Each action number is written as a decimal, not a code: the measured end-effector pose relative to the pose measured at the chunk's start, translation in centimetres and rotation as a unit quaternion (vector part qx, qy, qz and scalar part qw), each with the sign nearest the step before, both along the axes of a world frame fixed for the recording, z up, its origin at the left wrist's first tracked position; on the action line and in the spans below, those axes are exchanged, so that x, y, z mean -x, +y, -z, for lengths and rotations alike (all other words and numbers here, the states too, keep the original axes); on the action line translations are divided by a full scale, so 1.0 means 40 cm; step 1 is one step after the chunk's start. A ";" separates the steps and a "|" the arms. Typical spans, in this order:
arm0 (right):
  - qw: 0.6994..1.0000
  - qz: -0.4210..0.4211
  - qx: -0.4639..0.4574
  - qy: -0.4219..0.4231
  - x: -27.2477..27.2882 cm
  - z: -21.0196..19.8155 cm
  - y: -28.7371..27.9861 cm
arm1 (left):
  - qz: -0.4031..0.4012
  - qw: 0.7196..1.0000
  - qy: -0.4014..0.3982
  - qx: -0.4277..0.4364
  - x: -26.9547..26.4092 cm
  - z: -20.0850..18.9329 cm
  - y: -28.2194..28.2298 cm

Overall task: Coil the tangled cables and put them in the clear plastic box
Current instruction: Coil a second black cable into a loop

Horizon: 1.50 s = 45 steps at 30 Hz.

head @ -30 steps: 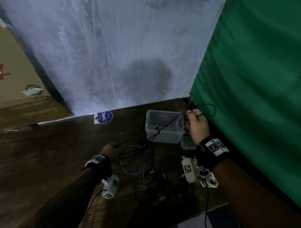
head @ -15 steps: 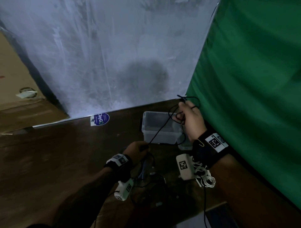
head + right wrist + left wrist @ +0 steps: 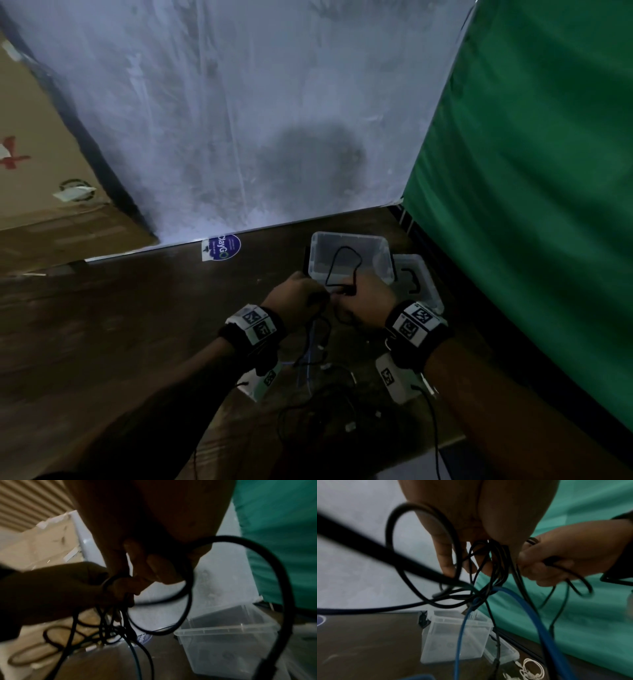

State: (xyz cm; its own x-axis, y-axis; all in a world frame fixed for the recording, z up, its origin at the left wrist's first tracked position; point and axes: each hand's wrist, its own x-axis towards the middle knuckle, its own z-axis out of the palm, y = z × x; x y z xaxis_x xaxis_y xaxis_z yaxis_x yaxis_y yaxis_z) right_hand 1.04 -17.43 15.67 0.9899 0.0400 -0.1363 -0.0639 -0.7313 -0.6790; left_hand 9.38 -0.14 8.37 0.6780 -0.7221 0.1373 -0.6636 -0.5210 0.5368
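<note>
My left hand (image 3: 301, 294) and right hand (image 3: 363, 298) meet just in front of the clear plastic box (image 3: 380, 263), which stands open on the dark wooden table. Both grip a thin black cable (image 3: 342, 265) whose loop rises over the box. In the left wrist view the left hand (image 3: 471, 550) holds a bunch of black strands (image 3: 494, 566), and a blue cable (image 3: 530, 609) hangs from the tangle. The right wrist view shows the right hand (image 3: 150, 566) curled round black cable loops (image 3: 185, 601) above the box (image 3: 228, 639).
The box's lid (image 3: 418, 277) lies beside the box on its right. More tangled cables (image 3: 325, 387) lie on the table below my hands. A green curtain (image 3: 531, 171) hangs at the right, a white sheet (image 3: 239, 120) behind. A round blue sticker (image 3: 224, 247) marks the table's far edge.
My right hand has come down from beside the green curtain to the box's front. The left hand has moved right and up to meet it. The cable loop now stands over the box.
</note>
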 end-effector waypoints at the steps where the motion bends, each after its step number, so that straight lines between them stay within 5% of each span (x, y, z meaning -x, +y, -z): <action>1: 1.000 0.012 0.014 -0.004 -0.003 -0.003 -0.007 | -0.009 1.000 0.013 0.020 -0.004 0.011 0.004; 6: 0.998 0.064 -0.017 -0.024 -0.008 -0.010 -0.051 | -0.116 0.962 0.194 0.150 -0.010 0.039 0.035; 14: 0.982 0.135 -0.089 -0.095 -0.017 0.001 -0.071 | -0.093 0.980 0.157 0.083 -0.027 0.050 0.056; 22: 0.981 0.162 -0.086 -0.069 -0.012 0.011 -0.086 | -0.329 0.856 0.306 0.255 -0.044 0.088 0.120; 28: 0.981 0.149 -0.100 -0.069 -0.022 0.001 -0.065 | -0.376 0.840 0.313 0.234 -0.063 0.088 0.126; 33: 0.959 0.111 -0.257 -0.037 -0.030 -0.003 -0.054 | -0.372 0.841 0.335 0.205 -0.060 0.073 0.105; 35: 0.949 0.095 -0.301 -0.017 -0.030 0.000 -0.038 | -0.344 0.879 0.225 0.243 -0.028 0.052 0.087; 39: 0.951 0.054 -0.304 -0.009 -0.034 -0.008 -0.015 | -0.082 0.972 0.126 0.180 0.037 0.013 0.044; 42: 0.935 0.039 -0.354 -0.002 -0.029 -0.029 -0.012 | 0.002 0.969 0.204 0.139 0.064 0.001 -0.006; 45: 0.898 0.066 -0.435 -0.010 -0.019 -0.047 -0.022 | -0.006 0.969 0.212 0.130 0.057 0.013 -0.018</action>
